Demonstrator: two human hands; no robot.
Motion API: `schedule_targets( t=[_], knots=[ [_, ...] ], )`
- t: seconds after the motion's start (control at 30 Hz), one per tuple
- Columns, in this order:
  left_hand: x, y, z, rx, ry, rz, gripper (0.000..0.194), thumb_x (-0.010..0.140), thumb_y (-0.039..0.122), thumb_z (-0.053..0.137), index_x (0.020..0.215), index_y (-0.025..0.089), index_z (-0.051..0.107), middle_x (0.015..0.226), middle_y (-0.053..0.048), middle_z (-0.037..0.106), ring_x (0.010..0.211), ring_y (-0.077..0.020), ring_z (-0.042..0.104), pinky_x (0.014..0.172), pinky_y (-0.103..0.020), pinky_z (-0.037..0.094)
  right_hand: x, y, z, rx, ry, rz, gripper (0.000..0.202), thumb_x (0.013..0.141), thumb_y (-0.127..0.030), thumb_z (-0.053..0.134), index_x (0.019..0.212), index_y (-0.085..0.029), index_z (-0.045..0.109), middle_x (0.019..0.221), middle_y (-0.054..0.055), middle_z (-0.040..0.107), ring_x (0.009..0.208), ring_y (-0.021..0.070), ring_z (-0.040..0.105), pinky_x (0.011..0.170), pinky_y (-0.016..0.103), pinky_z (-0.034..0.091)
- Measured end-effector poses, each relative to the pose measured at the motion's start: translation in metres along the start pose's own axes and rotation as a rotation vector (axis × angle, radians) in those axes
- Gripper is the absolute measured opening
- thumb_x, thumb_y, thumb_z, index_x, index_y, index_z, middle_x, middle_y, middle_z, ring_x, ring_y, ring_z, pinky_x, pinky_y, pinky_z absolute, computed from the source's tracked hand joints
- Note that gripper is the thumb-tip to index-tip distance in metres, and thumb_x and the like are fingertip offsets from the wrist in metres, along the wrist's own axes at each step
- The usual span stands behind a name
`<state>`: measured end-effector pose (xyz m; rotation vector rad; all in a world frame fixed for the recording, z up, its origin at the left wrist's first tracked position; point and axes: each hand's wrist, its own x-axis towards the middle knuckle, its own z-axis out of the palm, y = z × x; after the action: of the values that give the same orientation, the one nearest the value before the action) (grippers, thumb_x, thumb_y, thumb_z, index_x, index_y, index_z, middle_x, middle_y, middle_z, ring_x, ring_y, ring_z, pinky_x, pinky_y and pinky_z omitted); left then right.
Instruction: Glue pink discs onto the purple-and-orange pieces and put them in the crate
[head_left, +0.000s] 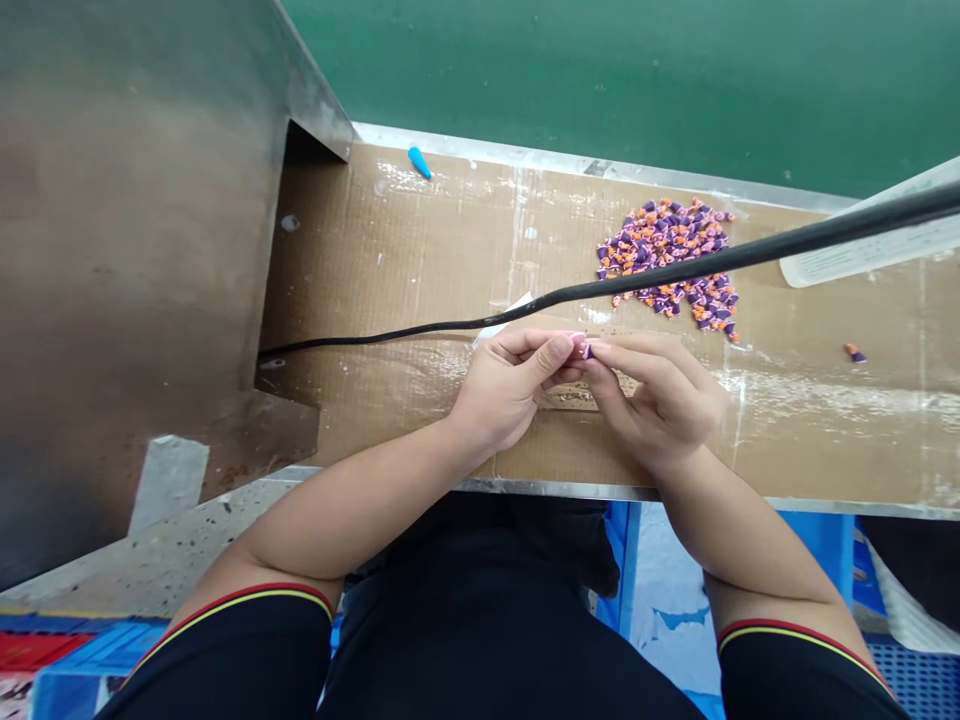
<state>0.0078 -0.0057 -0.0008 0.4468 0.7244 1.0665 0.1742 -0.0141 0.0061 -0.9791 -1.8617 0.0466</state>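
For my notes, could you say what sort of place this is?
Likely a factory workstation: small purple-and-orange pieces heaped on a brown cardboard-covered bench, a large grey metal housing, and blue plastic crates beneath.

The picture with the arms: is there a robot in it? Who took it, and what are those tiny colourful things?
There's no robot here, just a person working with bare hands. The one picture comes from a camera worn on their head, looking down, so you see almost what they see.

The left hand and right hand meet in the middle, their fingers pinching a tiny pink and purple piece. On the brown work surface lies a pile of little purple, orange and pink pieces, with a similar loose piece off to the right. I can't tell what they are. A black cable crosses in front of the pile.
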Motion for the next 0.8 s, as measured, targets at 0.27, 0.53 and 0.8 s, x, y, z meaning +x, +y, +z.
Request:
schedule_targets(
  t=[0.27,0.53,0.8],
  knots=[
    [0.0009,-0.0048,-0.0056,0.122,-0.040,0.114,0.033,0.078,0.053,0.100,0.089,0.024,0.088,0.097,-0.006,0.084,0.083,-0.0144,0.079,0.082,-0.026,0.070,-0.0001,-0.0005,-0.0009,-0.017,-0.010,-0.002,0.029,0.095,-0.007,0.082,0.115,-0.026,0.076,0.100,0.002,0.084,0.085,0.0196,0.083,0.077,0.031,0.072],
    [-0.0035,-0.0068,-0.0072,0.401,-0.106,0.503,0.011,0.099,0.031,0.085,0.109,0.026,0.088,0.105,-0.005,0.085,0.092,-0.0170,0.083,0.087,-0.028,0.072,0.0014,-0.0016,-0.0031,-0.067,0.016,-0.015,0.028,0.095,-0.008,0.082,0.114,-0.028,0.075,0.098,0.001,0.084,0.082,0.0194,0.083,0.073,0.031,0.072],
    [-0.0062,-0.0089,-0.0090,0.659,-0.074,0.731,0.014,0.105,0.021,0.075,0.113,0.025,0.086,0.107,-0.006,0.085,0.097,-0.0178,0.082,0.084,-0.028,0.070,0.0008,-0.0046,-0.0050,-0.035,0.008,-0.011,0.028,0.095,-0.005,0.082,0.113,-0.025,0.074,0.099,0.004,0.084,0.083,0.0185,0.082,0.075,0.030,0.072]
  ],
)
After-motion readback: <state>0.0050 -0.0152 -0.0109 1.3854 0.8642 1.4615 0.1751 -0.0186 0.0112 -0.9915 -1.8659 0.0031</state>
